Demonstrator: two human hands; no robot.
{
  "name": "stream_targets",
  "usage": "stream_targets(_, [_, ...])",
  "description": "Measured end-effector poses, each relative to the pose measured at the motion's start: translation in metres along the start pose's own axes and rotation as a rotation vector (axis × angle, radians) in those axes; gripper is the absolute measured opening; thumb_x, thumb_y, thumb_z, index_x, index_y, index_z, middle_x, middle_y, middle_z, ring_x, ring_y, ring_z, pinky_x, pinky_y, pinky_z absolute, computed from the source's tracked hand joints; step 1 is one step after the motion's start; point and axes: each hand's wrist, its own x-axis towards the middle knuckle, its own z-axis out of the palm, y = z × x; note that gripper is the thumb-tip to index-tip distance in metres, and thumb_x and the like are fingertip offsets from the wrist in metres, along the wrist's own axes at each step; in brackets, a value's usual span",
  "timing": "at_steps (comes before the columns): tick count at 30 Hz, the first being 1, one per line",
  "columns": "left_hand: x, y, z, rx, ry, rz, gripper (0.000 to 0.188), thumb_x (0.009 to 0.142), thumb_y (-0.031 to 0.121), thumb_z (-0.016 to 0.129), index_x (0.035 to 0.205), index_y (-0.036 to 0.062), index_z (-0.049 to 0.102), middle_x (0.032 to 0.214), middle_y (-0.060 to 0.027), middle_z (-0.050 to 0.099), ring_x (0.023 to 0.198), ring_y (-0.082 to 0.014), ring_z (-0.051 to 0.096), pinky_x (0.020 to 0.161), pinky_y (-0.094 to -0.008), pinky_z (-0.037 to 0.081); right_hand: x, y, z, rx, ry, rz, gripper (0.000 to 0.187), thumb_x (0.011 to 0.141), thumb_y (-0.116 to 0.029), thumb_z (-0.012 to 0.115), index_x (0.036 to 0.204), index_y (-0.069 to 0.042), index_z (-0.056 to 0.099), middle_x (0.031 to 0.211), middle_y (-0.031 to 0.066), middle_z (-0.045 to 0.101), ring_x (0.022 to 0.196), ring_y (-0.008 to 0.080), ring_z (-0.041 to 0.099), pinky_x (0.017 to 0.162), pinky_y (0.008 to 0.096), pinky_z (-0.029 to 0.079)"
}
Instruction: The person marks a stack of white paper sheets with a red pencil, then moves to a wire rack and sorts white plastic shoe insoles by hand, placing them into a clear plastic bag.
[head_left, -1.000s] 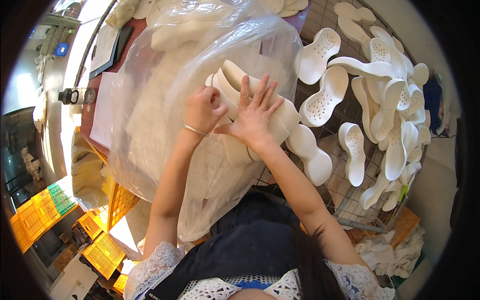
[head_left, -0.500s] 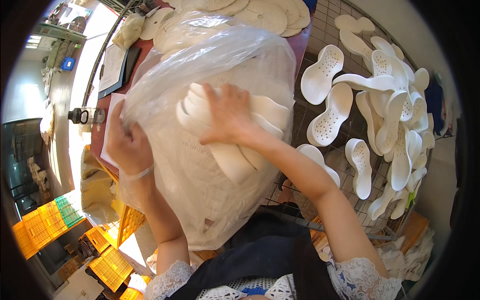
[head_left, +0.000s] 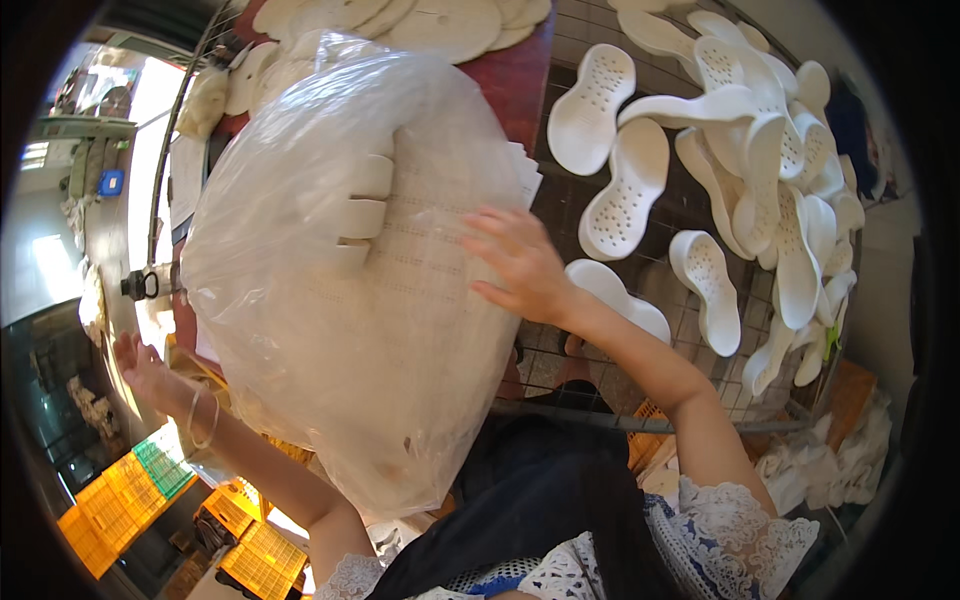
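Observation:
A large clear plastic bag with rows of small printing lies puffed up in front of me. The ends of several white foam insoles show at its middle, the rest of them veiled by the cloudy plastic. Over the bag's right side hovers my right hand, fingers spread and nothing in them; whether it touches the plastic I cannot tell. Off to the left, beyond the bag's edge, my left hand is raised with its fingers apart, also without anything in it. A loose band hangs on that wrist.
On the wire rack to my right, many perforated white insoles lie in a loose heap. Flat cream-coloured discs are piled on the red table at the back. A bottle stands at left, with orange crates below.
My right hand has let go of the white insoles and moved right. My left hand has released the bag and swung left and down. The bag now covers the insoles; the view has shifted.

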Motion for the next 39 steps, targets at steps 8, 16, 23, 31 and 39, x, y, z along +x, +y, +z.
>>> stream_targets(8, [-0.334,-0.083,0.044,-0.255,-1.606,-1.065,0.044,0.103,0.035,0.044,0.129,0.0009,0.052,0.119,-0.0134,0.063,0.106,-0.0243,0.063,0.091,-0.0360,0.051,-0.233,0.034,-0.008,-0.231,0.044,0.794,0.101,0.063,-0.025,0.071,0.149,-0.002,0.023,0.120,0.0205,0.051,0.111,0.0370,0.050,0.100,0.0494,0.035])
stream_targets(16, [-0.402,-0.073,0.053,-0.948,-1.511,-2.143,0.063,0.087,0.044,0.067,0.137,0.0111,0.048,0.153,-0.0232,0.028,0.136,-0.0515,0.030,0.107,-0.0593,0.036,-0.261,0.080,-0.104,-0.445,0.153,0.692,0.098,0.073,-0.039,0.077,0.149,-0.004,0.026,0.141,0.0257,0.042,0.133,0.0371,0.040,0.113,0.0489,0.029])
stream_targets(23, [-0.349,-0.053,-0.002,-0.600,-2.272,-1.507,0.063,0.084,0.064,0.057,0.111,0.0066,0.059,0.145,-0.0119,0.036,0.134,-0.0259,0.035,0.105,-0.0352,0.037,-0.324,0.110,-0.176,-0.198,-0.402,0.801,0.095,0.064,-0.034,0.080,0.144,-0.009,0.036,0.137,0.0229,0.039,0.131,0.0397,0.036,0.111,0.0547,0.028])
stream_targets(31, [-0.336,0.003,0.015,0.148,-2.288,-1.291,0.094,0.072,-0.007,0.067,0.146,0.0110,0.012,0.132,-0.0120,0.050,0.119,-0.0212,0.051,0.098,-0.0364,0.044,-0.336,0.120,-0.299,-0.666,0.449,1.094,0.055,0.079,-0.024,0.072,0.127,-0.004,0.056,0.121,0.0166,0.056,0.111,0.0339,0.056,0.092,0.0434,0.045])
stream_targets(39, [-0.455,0.058,0.204,-0.444,-1.708,-1.046,0.037,0.089,0.019,0.067,0.119,0.0020,0.056,0.104,-0.0088,0.067,0.088,-0.0172,0.068,0.078,-0.0350,0.057,-0.417,0.068,-0.332,0.156,-0.025,1.051,0.041,0.076,-0.020,0.073,0.112,-0.002,0.066,0.098,0.0152,0.064,0.088,0.0258,0.063,0.082,0.0346,0.048])
